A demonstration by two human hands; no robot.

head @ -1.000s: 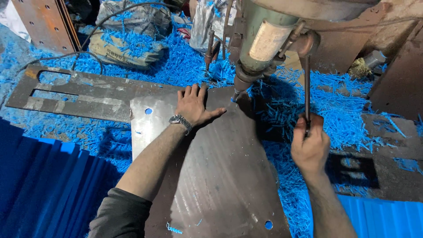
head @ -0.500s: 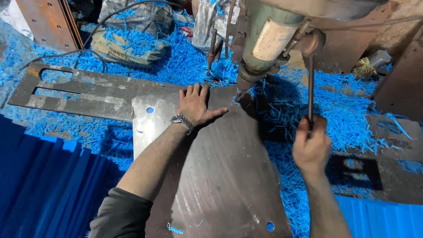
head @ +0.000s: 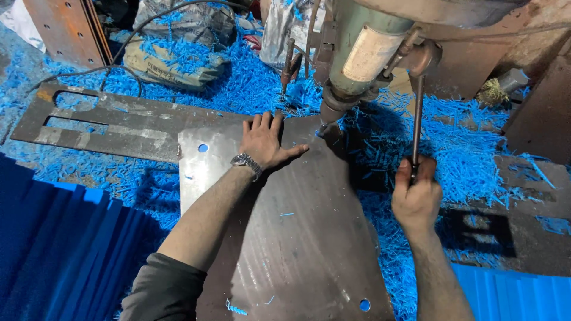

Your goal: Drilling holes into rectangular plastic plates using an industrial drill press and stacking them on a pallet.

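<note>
In the head view, the left hand (head: 264, 142) lay flat and open on the steel plate (head: 297, 238), fingers spread, pressing the plate down just beside the drill spindle (head: 333, 110). The right hand (head: 416, 199) was closed in a fist around the lower end of the feed lever (head: 416, 119), well apart from the left hand, on the other side of the spindle.

To do this step well, I judge that the lever wanted a slow and even pull, while the flat hand kept firm weight on the plate — a thin plate can catch on the bit and turn. The fingers were better kept away from the drill tip (head: 324, 132), which touched the plate near the thumb.

The plate lay under the left hand and reached toward the person; 2 finished holes showed — 1 just left of the wrist, 1 at the near corner. Blue plastic shavings (head: 464, 160) lay all around, thickest beyond the right hand.
</note>
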